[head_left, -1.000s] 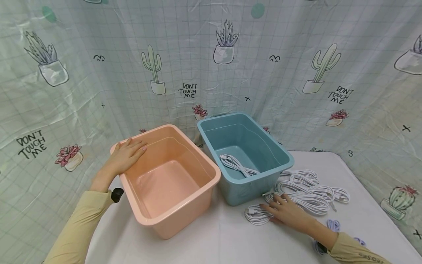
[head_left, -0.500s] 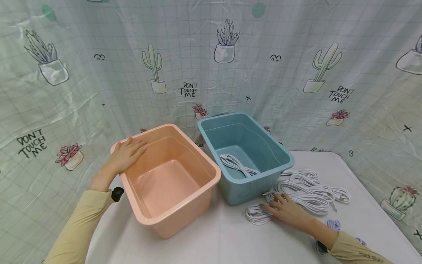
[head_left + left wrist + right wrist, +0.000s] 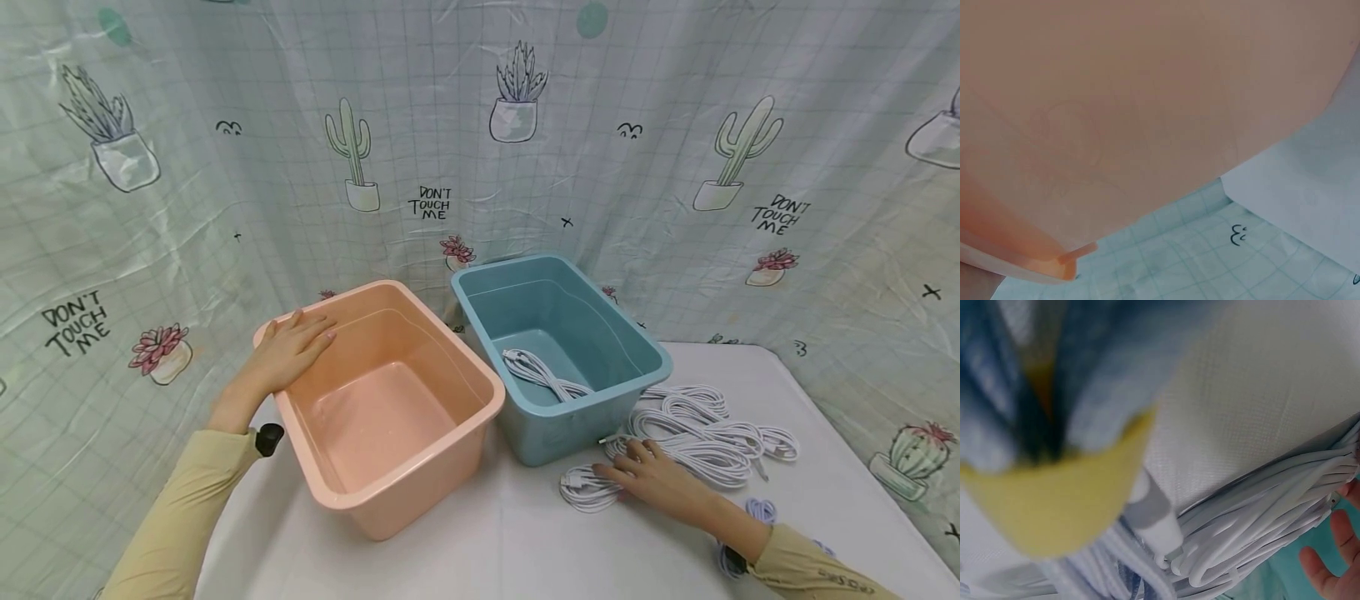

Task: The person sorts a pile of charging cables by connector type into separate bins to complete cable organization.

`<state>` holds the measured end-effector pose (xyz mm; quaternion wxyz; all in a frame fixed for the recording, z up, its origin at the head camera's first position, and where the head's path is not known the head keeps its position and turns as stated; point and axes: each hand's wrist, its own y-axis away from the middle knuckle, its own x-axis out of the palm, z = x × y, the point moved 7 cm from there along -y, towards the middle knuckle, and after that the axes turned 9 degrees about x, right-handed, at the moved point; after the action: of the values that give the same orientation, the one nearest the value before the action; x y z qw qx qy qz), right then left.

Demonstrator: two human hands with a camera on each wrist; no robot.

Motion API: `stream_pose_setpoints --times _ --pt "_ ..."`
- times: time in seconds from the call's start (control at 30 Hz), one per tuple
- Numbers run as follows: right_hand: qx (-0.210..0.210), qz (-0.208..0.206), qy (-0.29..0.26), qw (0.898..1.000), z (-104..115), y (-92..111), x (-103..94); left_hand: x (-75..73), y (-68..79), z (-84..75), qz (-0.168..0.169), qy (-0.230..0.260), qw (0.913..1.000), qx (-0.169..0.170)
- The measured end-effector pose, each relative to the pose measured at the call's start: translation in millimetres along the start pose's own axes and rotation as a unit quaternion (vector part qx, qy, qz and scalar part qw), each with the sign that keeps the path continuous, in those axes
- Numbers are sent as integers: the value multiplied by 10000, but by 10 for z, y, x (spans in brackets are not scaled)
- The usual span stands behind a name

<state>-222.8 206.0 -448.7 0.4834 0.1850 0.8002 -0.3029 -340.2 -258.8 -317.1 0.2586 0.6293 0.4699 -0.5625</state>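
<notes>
In the head view my left hand (image 3: 294, 354) rests over the left rim of a peach plastic tub (image 3: 401, 479), its fingers fairly straight along the inner side. The left wrist view is mostly the tub's outer wall (image 3: 1147, 112). My right hand (image 3: 663, 483) lies low at the table, fingertips touching a small coiled white cable (image 3: 585, 490) with a visible plug. Right wrist view: spread, loosely bent fingers (image 3: 1342, 534) show at the right edge beside a bundle of white cable (image 3: 1260, 512). What lies under the palm is hidden.
A blue-grey tub (image 3: 585, 417) holding a looped white cable (image 3: 536, 369) stands right of the peach one. Several white cable coils (image 3: 697, 433) lie beyond my right hand. Lavender cables (image 3: 761, 510) lie near the right forearm; a yellow band (image 3: 1054, 512) blurs the right wrist view's foreground.
The head view shifts very slightly. Both hands, the tubs and the cables otherwise stay in the same places.
</notes>
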Motion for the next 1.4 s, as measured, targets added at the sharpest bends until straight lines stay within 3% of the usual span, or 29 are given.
stream_pose_setpoints --times 0.37,0.67,0.9,1.0,1.23,1.4 --pt "-75 -114 -101 9999 1 -8 -81 1 -5 2 28 33 10000 -28" --pt "192 296 -580 9977 2 -31 -189 17 5 16 53 73 10000 -21" --pt "315 -384 -1013 9936 -89 -61 -367 11 -7 15 10 65 10000 -3" --pt "416 -453 -1110 9919 -144 -77 -422 7 -9 12 5 84 10000 9" --pt "284 -475 -284 9981 -196 -114 -587 -6 -6 2 -50 44 10000 36" --pt "321 -311 -137 9989 -240 -110 -637 -6 -5 2 -47 45 10000 38"
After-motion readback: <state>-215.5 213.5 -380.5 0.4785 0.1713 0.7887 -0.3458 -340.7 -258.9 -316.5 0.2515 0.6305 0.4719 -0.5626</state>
